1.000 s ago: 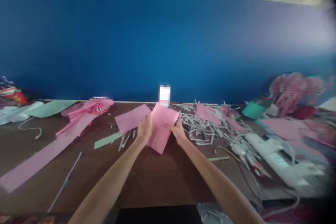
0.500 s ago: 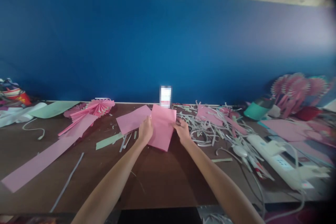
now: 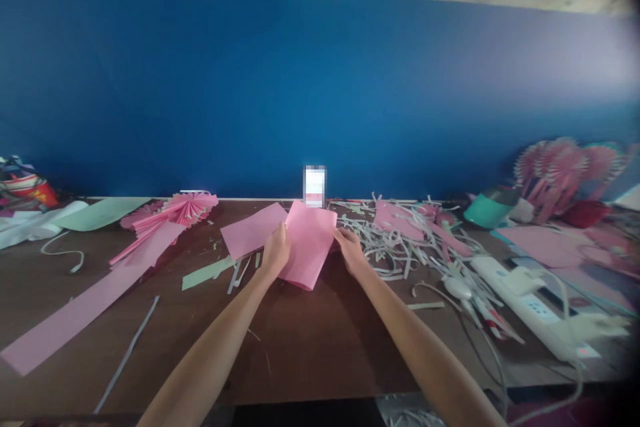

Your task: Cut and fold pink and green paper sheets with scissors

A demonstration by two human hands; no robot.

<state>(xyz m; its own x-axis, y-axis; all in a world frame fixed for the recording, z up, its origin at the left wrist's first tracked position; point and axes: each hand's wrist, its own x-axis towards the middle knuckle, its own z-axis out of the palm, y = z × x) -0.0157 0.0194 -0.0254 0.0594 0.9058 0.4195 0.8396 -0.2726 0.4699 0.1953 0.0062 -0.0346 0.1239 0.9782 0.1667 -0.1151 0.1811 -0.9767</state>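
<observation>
Blue partition (image 3: 300, 93) bhd brown table (image 3: 300, 353). Pink sheet (image 3: 309, 247) at ctr, btwn hands: L hand (image 3: 276, 250) pinching L edge, R hand (image 3: 351, 252) R edge. Prob. best: even grip, edges aligned, no stray creases.

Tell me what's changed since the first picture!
The right hand slid outward, its thumb going from on top of the pink sheet to its right edge. The sheet turned slightly counterclockwise. The left hand stayed at the sheet's left edge, and the pleated pink fan lies where it was.
</observation>
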